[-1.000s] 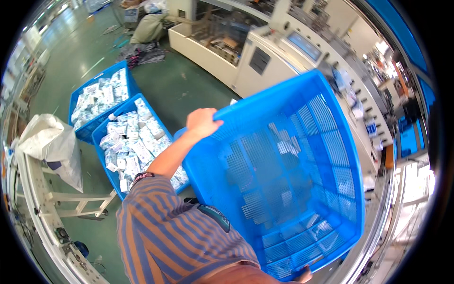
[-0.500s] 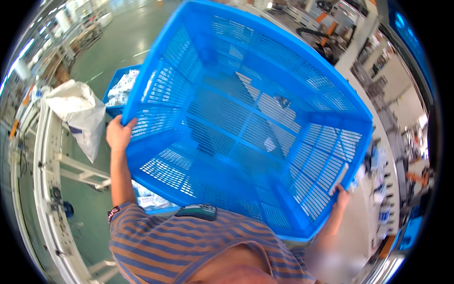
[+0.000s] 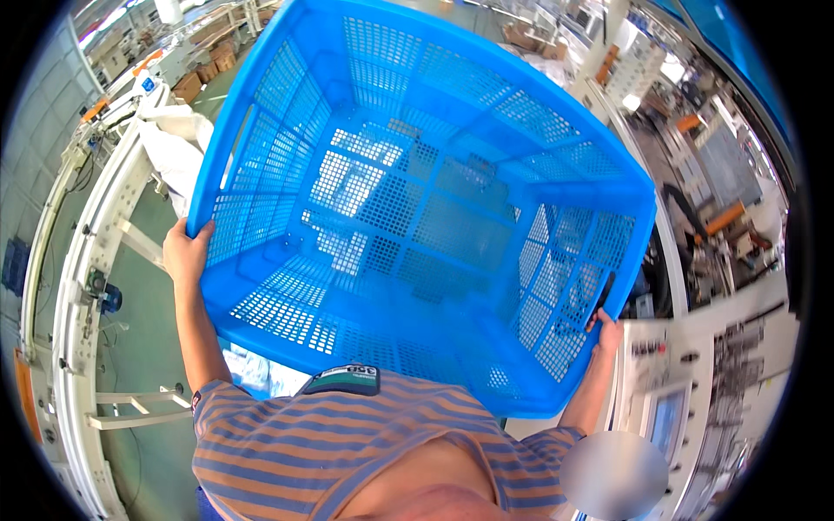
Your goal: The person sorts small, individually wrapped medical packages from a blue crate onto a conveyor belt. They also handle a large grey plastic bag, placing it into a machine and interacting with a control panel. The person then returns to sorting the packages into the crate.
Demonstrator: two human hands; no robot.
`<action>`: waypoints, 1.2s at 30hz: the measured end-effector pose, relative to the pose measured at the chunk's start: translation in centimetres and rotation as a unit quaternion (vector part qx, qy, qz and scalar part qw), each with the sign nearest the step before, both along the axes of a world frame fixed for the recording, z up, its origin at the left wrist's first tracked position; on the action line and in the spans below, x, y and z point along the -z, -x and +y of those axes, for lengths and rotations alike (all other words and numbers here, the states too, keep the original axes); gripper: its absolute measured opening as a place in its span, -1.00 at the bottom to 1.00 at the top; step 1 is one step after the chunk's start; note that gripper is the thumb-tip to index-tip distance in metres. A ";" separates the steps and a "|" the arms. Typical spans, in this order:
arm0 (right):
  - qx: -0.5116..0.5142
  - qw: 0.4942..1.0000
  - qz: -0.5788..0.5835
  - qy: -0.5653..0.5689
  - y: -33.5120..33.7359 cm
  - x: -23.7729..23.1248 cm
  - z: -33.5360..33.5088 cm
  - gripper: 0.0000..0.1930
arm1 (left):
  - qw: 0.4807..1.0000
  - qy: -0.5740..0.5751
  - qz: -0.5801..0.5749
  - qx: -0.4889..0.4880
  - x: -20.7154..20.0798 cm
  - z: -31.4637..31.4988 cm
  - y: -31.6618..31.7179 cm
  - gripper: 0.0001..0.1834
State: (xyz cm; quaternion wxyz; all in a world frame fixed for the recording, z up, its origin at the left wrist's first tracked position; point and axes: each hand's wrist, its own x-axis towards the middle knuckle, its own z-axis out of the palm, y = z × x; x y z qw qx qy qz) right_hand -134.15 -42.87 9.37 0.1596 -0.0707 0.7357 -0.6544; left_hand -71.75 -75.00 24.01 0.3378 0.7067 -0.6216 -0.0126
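Observation:
A large blue plastic basket (image 3: 486, 308) with perforated walls and floor is held up before my chest, its open side tilted toward me. Nothing lies inside it; bits of the surroundings show through the holes. My left hand (image 3: 186, 250) grips the rim on the left, thumb over the inner edge. Over on the right, my right hand (image 3: 608, 333) is closed round the side wall at the handle slot, some fingertips showing through. The basket hides most of what is beyond it.
A white conveyor frame (image 3: 76, 260) runs along the left, with a white sack (image 3: 178, 152) on it. White packages (image 3: 261, 372) show below the basket. A machine with a control screen (image 3: 667, 412) stands close at the right.
The surroundings have shifted as I turn with the basket. The blue bin of packages on the left is now mostly hidden, and a control screen has come into view on the right.

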 end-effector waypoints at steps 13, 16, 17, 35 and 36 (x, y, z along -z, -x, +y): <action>-0.018 0.999 0.003 -0.035 22.2 -0.1 -21.4 -0.90 | 0.999 -0.037 -0.011 -0.012 1.6 -20.9 21.3 -0.64; -0.045 0.998 0.019 -0.033 28.4 1.1 -27.7 -0.90 | 0.999 -0.027 -0.014 -0.022 2.4 -25.4 24.7 -0.64; -0.043 0.998 -0.012 -0.036 30.6 0.8 -30.5 -0.90 | 0.999 -0.035 -0.017 -0.032 1.8 -26.9 26.2 -0.64; -0.175 0.983 0.026 -0.044 40.6 -2.8 -76.0 -0.87 | 0.986 -0.055 0.062 -0.143 4.7 -55.2 31.9 -0.64; -0.181 0.982 0.018 -0.043 40.2 -2.7 -77.9 -0.88 | 0.986 -0.050 0.050 -0.148 4.5 -56.6 31.6 -0.64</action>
